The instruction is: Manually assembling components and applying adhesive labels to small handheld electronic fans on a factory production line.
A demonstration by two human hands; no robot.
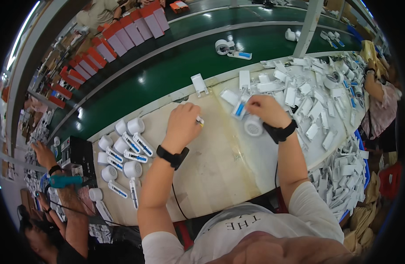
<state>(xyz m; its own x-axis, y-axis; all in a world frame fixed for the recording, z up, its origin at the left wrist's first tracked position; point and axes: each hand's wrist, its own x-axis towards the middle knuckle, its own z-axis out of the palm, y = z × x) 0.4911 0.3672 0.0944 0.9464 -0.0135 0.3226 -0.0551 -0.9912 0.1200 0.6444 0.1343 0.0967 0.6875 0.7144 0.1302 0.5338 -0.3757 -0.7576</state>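
My left hand [183, 125] is closed above the middle of the table, its fingers curled round a small yellow and white piece [200, 121] that I cannot make out further. To its right, my right hand [268, 111] pinches the handle end of a white round-headed handheld device [254, 126]. A blue strip shows in the device's open handle beside my fingertips. The round head, with a grille of small holes, hangs under the wrist. Just beyond the hands, a loose white plastic cover [199, 84] lies at the table's far edge.
Several white round-headed devices [133, 169] with open handles lie at left. White covers [314, 103] heap at right, with more in a blue bin [366, 169]. Beyond runs a green conveyor [176, 61] with red and white boxes [123, 35]. A co-worker's hand [44, 154] is at left, near a teal tool [66, 181].
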